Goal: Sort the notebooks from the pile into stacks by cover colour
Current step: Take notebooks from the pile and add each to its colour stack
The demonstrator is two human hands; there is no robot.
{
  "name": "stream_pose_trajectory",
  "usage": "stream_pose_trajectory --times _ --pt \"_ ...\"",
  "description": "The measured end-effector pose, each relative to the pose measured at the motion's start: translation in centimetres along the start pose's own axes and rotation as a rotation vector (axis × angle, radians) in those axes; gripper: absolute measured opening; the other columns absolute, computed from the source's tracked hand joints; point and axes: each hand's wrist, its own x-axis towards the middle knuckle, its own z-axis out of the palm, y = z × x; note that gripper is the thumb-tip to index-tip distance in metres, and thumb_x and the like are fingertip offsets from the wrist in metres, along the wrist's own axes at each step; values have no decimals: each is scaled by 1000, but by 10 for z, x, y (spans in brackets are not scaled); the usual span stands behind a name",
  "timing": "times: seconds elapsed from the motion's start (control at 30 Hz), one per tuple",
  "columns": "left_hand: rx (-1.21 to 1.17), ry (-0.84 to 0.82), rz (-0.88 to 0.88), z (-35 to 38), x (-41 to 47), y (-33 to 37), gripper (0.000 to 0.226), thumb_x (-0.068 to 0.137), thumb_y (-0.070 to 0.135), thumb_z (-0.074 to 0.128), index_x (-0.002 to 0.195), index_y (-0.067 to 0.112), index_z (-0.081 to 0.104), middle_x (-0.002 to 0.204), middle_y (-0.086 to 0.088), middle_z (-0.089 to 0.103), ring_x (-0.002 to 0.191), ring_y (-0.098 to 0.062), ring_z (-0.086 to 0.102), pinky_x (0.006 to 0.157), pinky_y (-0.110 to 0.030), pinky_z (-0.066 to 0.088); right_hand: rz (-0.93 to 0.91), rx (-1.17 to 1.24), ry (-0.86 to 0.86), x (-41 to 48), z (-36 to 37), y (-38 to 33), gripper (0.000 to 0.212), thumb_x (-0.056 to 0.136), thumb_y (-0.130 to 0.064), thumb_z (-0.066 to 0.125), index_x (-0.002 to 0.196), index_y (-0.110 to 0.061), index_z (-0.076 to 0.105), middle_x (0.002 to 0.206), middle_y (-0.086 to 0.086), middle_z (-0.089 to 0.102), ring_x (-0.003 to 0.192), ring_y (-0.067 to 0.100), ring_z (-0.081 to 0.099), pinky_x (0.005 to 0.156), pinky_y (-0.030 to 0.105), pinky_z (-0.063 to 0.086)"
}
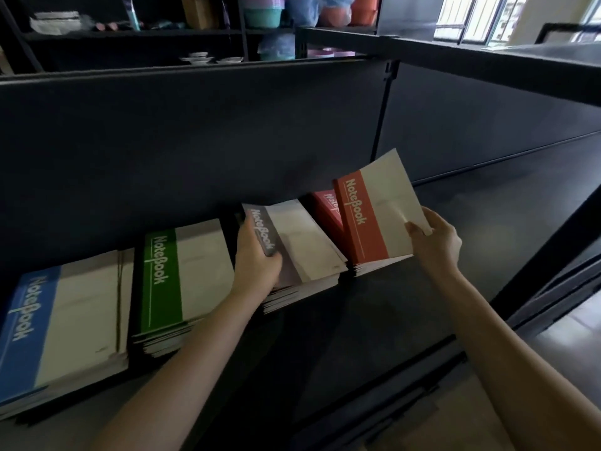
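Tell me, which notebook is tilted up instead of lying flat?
The orange-red-banded cream notebook, pinched at its corner by the right hand; it leans up, while the blue-banded notebook and green-banded notebook lie flat on their stacks.

1. dark grey metal shelf (439, 288) backed by a matte black panel (195, 141).
2. behind it, a black open rack (130, 34) holds pastel plastic pots (261, 16).
3. a bright daylit window (468, 17) is upper right, with pale floor (579, 330) at the lower right.
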Motion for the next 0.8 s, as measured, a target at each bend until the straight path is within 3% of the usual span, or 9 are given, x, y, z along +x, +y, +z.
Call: stream_pose_trajectory --times 0.1,0.17,0.27,0.37,0.43,0.53,0.67,0.8 --pt "364 19 63 14 0 -5 79 89 3 58 152 22 14 160 -15 -8 147 -32 -2 118 -41 17 -4 -40 13 7 8 7 36 93 -15 57 127 -28 60 111 1 66 91 14 56 78 22 43" --pt "553 -42 178 21 4 -6 68 91 12 57 150 22 24 159 -14 -10 147 -32 -10 119 -51 3 10 -74 13 14 14 9 38 93 -16 58 128 -28 59 112 2 65 96 17 58 81 27 47" --pt "680 -210 286 33 9 -5 53 96 31 50 146 27 33 160 -7 -4 147 -33 -3 119 -53 5 -40 -244 6 26 25 13 31 94 -14 54 121 -26 64 118 0 63 107 21 54 88 34 46" --pt "852 -366 231 45 11 -5 56 99 52 30 150 32 21 161 -4 -6 147 -36 -6 118 -53 -3 -118 -597 -119 35 36 17 32 96 -17 49 118 -31 66 140 2 46 123 30 39 101 46 32" --pt "953 -381 205 50 12 -7 61 97 60 18 152 33 11 161 -6 -4 146 -37 -7 117 -55 -5 -128 -753 -222 42 38 14 38 95 -18 45 122 -38 62 151 -1 31 136 29 25 111 52 17" --pt "1000 -383 186 49 18 -9 67 94 65 10 153 33 2 161 -7 -8 146 -37 -8 116 -57 -6 -149 -762 -341 50 41 10 39 94 -22 40 127 -31 59 150 -1 35 143 25 18 115 56 4" --pt "1011 -389 201 49 22 -11 67 93 66 10 152 34 4 161 -7 -6 146 -36 -7 116 -57 -3 -184 -719 -403 51 51 8 36 95 -36 35 91 -17 65 134 3 51 138 23 29 116 54 8" --pt "985 -385 188 50 24 -11 65 94 65 15 151 34 8 161 -6 -7 146 -36 -7 117 -55 -5 -229 -700 -383 44 53 13 43 97 -42 36 112 -13 63 136 5 48 135 24 35 117 48 12"
